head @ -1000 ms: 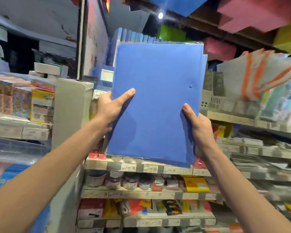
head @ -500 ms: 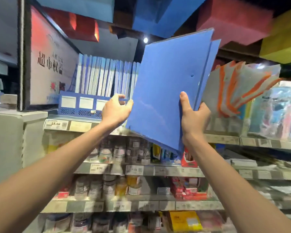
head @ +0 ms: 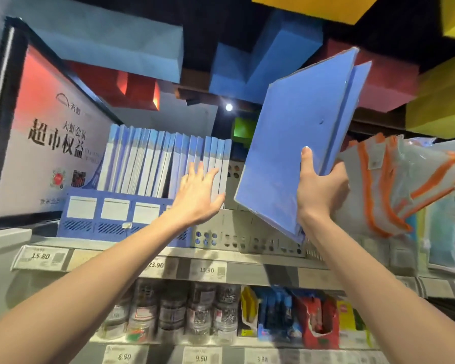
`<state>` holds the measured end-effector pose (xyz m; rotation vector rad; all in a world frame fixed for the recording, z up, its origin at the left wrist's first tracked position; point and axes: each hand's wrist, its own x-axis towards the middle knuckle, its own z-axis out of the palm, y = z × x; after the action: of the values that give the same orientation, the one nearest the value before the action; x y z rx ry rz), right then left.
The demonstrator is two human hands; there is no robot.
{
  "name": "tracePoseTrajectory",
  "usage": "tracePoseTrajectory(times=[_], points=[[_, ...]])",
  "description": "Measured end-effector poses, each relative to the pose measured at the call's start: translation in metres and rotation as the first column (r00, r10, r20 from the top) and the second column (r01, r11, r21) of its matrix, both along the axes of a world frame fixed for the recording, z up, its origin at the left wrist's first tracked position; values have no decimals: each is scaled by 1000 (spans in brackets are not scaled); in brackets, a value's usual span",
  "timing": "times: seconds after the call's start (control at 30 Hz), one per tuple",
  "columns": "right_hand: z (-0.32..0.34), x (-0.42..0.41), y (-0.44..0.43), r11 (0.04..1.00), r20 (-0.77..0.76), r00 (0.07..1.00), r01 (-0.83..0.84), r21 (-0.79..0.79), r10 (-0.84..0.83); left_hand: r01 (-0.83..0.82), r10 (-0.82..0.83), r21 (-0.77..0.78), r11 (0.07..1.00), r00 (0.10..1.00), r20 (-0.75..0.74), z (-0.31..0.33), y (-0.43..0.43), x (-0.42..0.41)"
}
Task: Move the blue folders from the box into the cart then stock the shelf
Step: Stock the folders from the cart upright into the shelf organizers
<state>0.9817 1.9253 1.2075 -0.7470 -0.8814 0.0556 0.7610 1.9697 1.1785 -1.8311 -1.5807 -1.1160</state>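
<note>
Head view, left hand [head: 199,191]: I see it off the stack now, fingers spread wide against the shelved folders [head: 155,158].
Head view, right hand [head: 319,185]: alone grips the blue folders [head: 294,143], tilted above the shelf [head: 247,269], right of that row.

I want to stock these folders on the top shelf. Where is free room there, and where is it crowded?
Free: the grey perforated rack, between the standing blue folders and the orange-trimmed pouches; the held folder stack hides part of it. The open left hand reaches at that gap. Crowded: the blue rack, packed with folders.
</note>
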Motion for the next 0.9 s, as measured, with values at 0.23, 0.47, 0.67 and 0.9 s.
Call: tracePoseTrajectory(times=[0.23,0.47,0.67,0.9], points=[[30,-12,66,996,86,993,78,38,-81,17,-1,148,989,995,-104,26,84,-3],[38,-39,129,999,94,995,27,33,-30,27,133,357,934,899,-417,38,141,-26],[40,-63,177,997,75,994,-78,9,77,76,112,358,930,871,-478,30,160,-36],[43,-79,208,985,121,979,-171,29,167,135,67,391,910,884,-462,32,162,-41]])
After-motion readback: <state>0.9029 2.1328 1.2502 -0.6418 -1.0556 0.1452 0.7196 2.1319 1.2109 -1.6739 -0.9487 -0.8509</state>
